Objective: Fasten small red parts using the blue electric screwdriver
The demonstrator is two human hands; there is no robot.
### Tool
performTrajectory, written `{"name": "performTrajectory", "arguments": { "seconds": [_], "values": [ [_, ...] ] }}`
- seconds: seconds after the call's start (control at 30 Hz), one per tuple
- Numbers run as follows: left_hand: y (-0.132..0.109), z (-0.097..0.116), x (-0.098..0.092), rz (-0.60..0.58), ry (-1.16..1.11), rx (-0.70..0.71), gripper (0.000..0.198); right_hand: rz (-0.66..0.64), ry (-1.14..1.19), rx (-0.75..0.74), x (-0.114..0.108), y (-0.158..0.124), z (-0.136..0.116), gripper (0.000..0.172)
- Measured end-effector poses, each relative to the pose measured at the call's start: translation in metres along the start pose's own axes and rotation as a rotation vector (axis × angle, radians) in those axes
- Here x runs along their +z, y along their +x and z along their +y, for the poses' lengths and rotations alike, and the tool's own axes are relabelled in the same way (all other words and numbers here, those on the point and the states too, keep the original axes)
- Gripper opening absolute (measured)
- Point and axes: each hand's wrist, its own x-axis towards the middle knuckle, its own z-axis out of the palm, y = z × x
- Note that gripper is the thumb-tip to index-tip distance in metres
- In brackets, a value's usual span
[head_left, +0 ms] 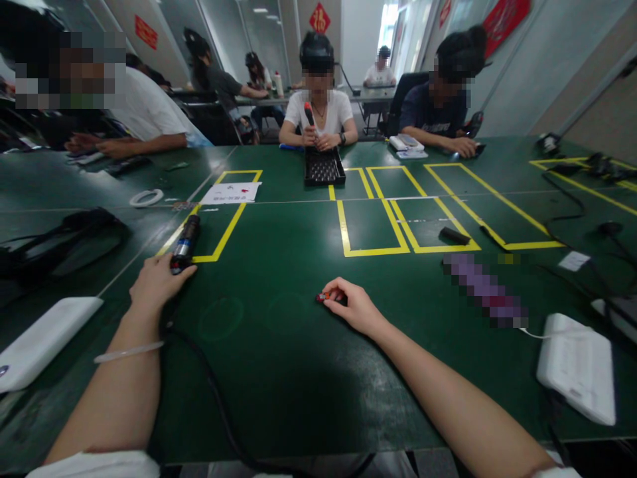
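Note:
Toward the left, my left hand (160, 280) has its thumb and fingers around the near end of a black flashlight-like cylinder (186, 240) with a silver and blue band. The cylinder lies slanted on the green table (279, 385), pointing away from me. My right hand (352, 307) rests near the table's middle, its fingertips pinching a small red-and-black piece (321, 298). The piece is too small to name, and the fingers partly cover it.
Yellow tape outlines (375, 252) mark the table. A white sheet (231, 192), a short black tube (454, 236), a white power bank (50, 342) and a white box (577, 368) lie around. A black cable (209, 378) runs near my left arm. Opposite, a person holds a screwdriver (309, 114) over a black tray (324, 180).

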Motion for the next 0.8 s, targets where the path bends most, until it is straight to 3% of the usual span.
{"name": "performTrajectory", "arguments": {
  "seconds": [0.2, 0.33, 0.63, 0.8],
  "values": [
    [0.012, -0.005, 0.001, 0.006, 0.083, 0.086, 0.073, -0.003, 0.005, 0.007, 0.001, 0.000, -0.001, 0.012],
    [0.005, 0.006, 0.000, 0.042, 0.106, 0.127, 0.067, -0.002, 0.003, 0.011, 0.001, 0.001, -0.001, 0.011],
    [-0.041, 0.072, 0.002, 0.078, 0.004, 0.212, 0.072, -0.007, -0.006, 0.004, 0.002, 0.000, 0.000, 0.012],
    [-0.070, 0.114, 0.009, 0.102, -0.053, 0.357, 0.068, 0.014, -0.018, 0.009, 0.002, 0.001, 0.001, 0.012]
  ]
}}
